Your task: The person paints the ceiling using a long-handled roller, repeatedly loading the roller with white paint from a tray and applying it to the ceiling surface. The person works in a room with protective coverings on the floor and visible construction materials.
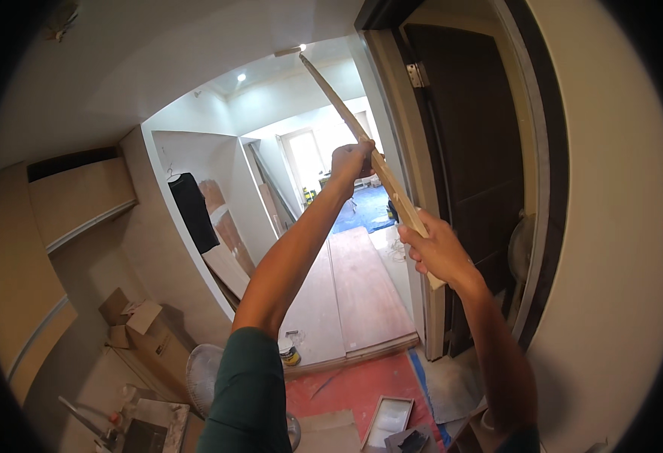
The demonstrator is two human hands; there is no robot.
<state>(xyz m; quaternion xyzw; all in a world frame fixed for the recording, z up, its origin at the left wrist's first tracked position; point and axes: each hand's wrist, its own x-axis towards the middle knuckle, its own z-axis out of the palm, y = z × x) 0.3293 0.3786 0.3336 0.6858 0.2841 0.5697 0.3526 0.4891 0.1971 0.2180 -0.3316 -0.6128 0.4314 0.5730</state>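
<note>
Both my hands grip a long wooden pole (335, 98) that slants up and away toward the ceiling. My left hand (354, 161) is wrapped round its middle, arm stretched forward. Lower down, my right hand (438, 249) closes round the pole near its butt end, which sticks out just below the fingers. At the far tip is a small pale crosspiece (288, 52) close to the ceiling edge; its kind is too small to tell, and I cannot tell if it touches. A dark door (467, 113) in its frame stands right of the pole.
Pale boards (365, 291) cover a raised floor ahead, with a paint bucket (289, 352) at their edge. Red sheeting (361, 385) and a white tray (389, 423) lie nearer. At left are an open cardboard box (158, 347), a fan (204, 374) and wall cabinets (82, 196).
</note>
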